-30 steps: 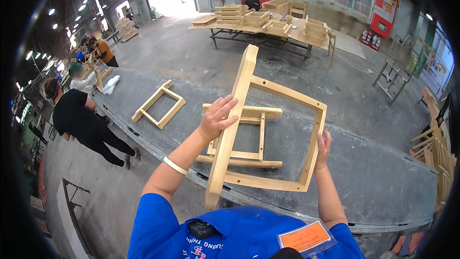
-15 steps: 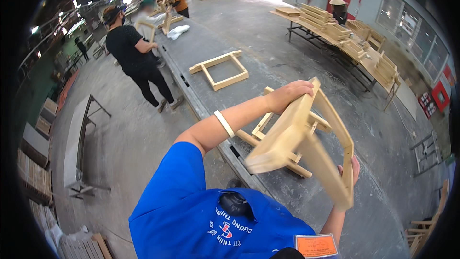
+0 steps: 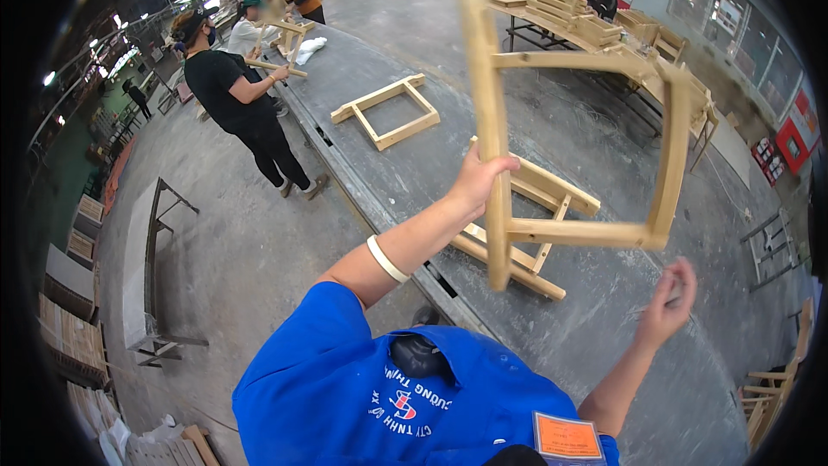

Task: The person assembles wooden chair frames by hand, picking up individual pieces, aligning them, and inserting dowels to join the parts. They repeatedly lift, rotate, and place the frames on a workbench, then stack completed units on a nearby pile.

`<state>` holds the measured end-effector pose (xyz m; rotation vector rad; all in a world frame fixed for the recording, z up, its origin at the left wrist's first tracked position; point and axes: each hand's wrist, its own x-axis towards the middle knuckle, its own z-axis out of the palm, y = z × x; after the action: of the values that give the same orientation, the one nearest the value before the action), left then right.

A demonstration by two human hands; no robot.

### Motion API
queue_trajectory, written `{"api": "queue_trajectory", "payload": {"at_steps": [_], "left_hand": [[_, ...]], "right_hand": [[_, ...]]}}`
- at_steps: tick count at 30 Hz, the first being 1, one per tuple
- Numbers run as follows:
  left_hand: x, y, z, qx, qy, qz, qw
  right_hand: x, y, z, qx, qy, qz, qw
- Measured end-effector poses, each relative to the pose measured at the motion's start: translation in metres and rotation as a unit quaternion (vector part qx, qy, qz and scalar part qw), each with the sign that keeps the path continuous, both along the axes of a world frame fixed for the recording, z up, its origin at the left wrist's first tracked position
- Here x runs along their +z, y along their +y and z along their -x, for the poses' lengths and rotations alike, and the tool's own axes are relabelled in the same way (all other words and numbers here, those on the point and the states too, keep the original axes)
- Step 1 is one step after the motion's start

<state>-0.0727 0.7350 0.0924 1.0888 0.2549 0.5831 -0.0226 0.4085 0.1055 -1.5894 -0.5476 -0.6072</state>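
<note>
My left hand [image 3: 485, 179] is closed round the long side bar of a pale wooden frame [image 3: 576, 231], which I hold raised above the table. The frame has four bars, and its long bar stands nearly upright. My right hand [image 3: 669, 300] is off the frame, just below its lower right corner. Its fingers are loosely curved and apart, with nothing seen in them. Beneath the raised frame, another wooden frame assembly [image 3: 552, 289] lies on the grey table, partly hidden by the held frame. A further wooden frame [image 3: 405, 131] lies flat farther up the table.
The long grey table [image 3: 366, 194] runs away to the far left. A person in black [image 3: 246, 95] stands along its left side, holding a wooden frame. At the right, a table [image 3: 634, 78] bears stacked wooden parts. A narrow bench [image 3: 142, 267] stands on the left floor.
The frame has been turned and lifted away from me, up and to the right. My right hand has let go of it, and my left hand now grips its long bar.
</note>
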Motion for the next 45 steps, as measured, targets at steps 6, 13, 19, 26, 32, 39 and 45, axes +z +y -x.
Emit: {"api": "queue_trajectory", "payload": {"at_steps": [6,13,19,26,32,39,45], "left_hand": [[-0.022,-0.021,0.006,0.039,-0.046,0.197,0.979],[-0.034,-0.030,0.018,0.103,-0.084,0.176,0.975],[-0.039,-0.032,0.025,0.122,-0.071,0.184,0.973],[-0.041,-0.010,0.036,0.086,-0.065,0.246,0.963],[-0.041,-0.008,0.039,0.067,-0.047,0.258,0.963],[-0.033,0.001,0.046,0.006,-0.054,0.266,0.962],[-0.024,0.023,0.050,-0.079,-0.099,0.263,0.956]], "right_hand": [[-0.034,0.078,0.065,0.188,0.040,0.328,0.925],[-0.048,0.104,0.068,0.100,-0.020,0.412,0.906],[-0.062,0.119,0.062,0.138,-0.046,0.365,0.920],[-0.063,0.100,0.060,0.206,-0.075,0.335,0.917],[-0.052,0.109,0.068,0.193,-0.073,0.376,0.903],[-0.037,0.087,0.067,0.243,-0.069,0.423,0.870],[-0.023,0.081,0.062,0.269,-0.024,0.285,0.920]]}}
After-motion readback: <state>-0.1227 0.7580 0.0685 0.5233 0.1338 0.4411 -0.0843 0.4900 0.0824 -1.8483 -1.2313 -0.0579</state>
